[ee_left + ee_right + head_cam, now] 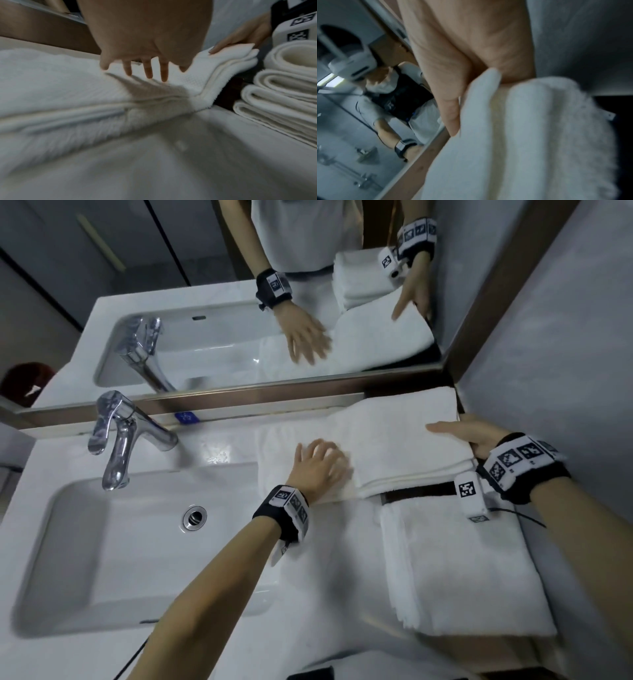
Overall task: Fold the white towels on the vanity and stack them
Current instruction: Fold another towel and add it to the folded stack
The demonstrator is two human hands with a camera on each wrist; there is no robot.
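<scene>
A white towel (394, 440) lies partly folded at the back right of the vanity (212, 450), against the mirror frame. My left hand (322, 460) presses flat on its left part, fingers spread and straight (147, 70). My right hand (469, 436) grips the towel's right edge, thumb on top and fingers underneath; the right wrist view shows the thumb (452, 115) against the thick folded layers (530, 135). A stack of folded white towels (462, 570) sits at the front right, and its rolled edges (283, 88) show in the left wrist view.
The sink basin (102, 542) with its drain (194, 518) fills the left of the vanity. A chrome faucet (120, 436) stands behind it. The mirror (239, 320) runs along the back, and a grey wall (565, 354) closes the right side.
</scene>
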